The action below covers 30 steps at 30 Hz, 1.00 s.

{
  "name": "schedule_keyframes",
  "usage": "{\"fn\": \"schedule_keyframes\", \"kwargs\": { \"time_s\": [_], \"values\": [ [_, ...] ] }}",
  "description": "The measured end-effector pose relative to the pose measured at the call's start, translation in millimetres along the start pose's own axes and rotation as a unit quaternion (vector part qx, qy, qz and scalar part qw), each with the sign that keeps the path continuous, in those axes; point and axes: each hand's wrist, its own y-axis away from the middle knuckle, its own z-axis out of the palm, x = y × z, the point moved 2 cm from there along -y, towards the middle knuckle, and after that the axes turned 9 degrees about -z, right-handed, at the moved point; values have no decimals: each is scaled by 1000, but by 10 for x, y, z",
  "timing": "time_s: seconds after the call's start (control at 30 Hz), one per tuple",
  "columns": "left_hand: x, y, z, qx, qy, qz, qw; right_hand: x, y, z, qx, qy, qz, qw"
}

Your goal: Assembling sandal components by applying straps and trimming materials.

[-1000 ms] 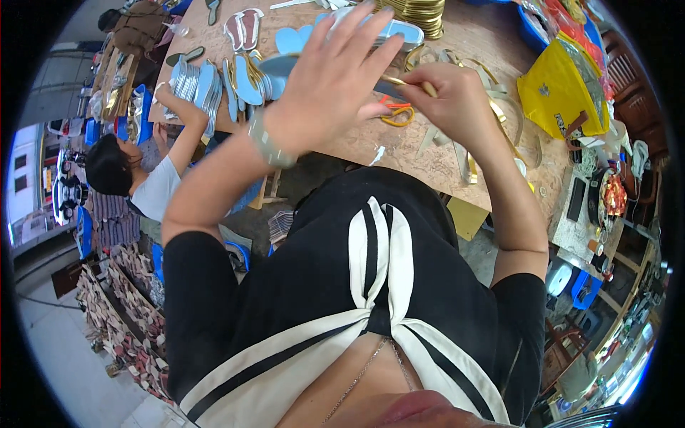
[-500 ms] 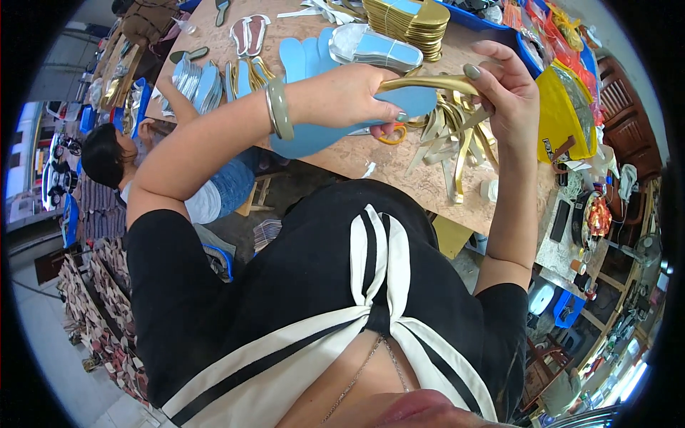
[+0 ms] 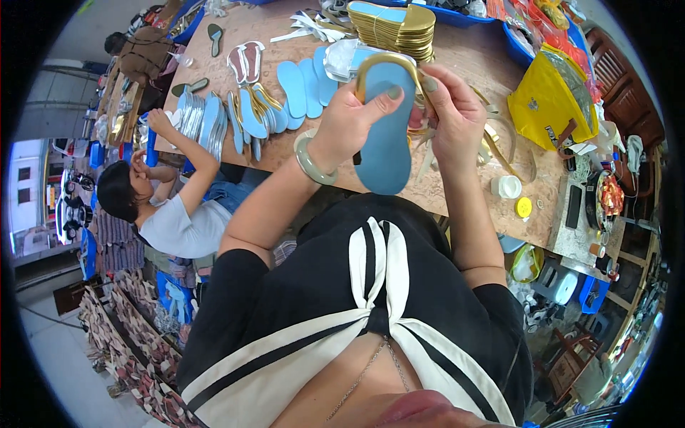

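Close in, the person's left hand is wrapped around a light blue insole, thumb pressed flat on its face, fingers curled behind it, a pale bangle on the wrist. The insole is held up off the table, toe end pointing down toward the black-and-white top. The right hand pinches a gold strap that arches over the insole's upper end, fingertips closed tight on it. Just past the hands, loose gold strips lie on the table, with a small white tub and a yellow lid to the right. Farther out, a row of blue insoles, a gold stack and a yellow bag. Off left, another person sits at the table edge.
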Motion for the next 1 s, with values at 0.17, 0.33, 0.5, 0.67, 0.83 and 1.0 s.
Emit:
{"fn": "schedule_keyframes", "kwargs": {
  "time_s": [0.17, 0.33, 0.5, 0.67, 0.83, 1.0],
  "values": [
    [-42, 39, -31, 58, 48, 53, 996, 27, 126, 5, -27, 243, -77, 967],
    [-46, 89, -3, 71, 71, 97, 990, 194, 340, 37, -44, 213, -34, 975],
    [-113, 137, -9, 98, 12, 91, 991, 260, 359, 1, -115, 320, -20, 940],
    [-97, 180, -38, 112, 9, 71, 991, 257, 389, -63, -115, 235, -21, 965],
    [-51, 247, -43, 125, 72, 101, 984, 162, 517, -189, -160, 312, -35, 936],
    [-16, 274, 86, 90, 87, 81, 989, 164, 490, -202, -192, 322, -60, 925]
  ]
}}
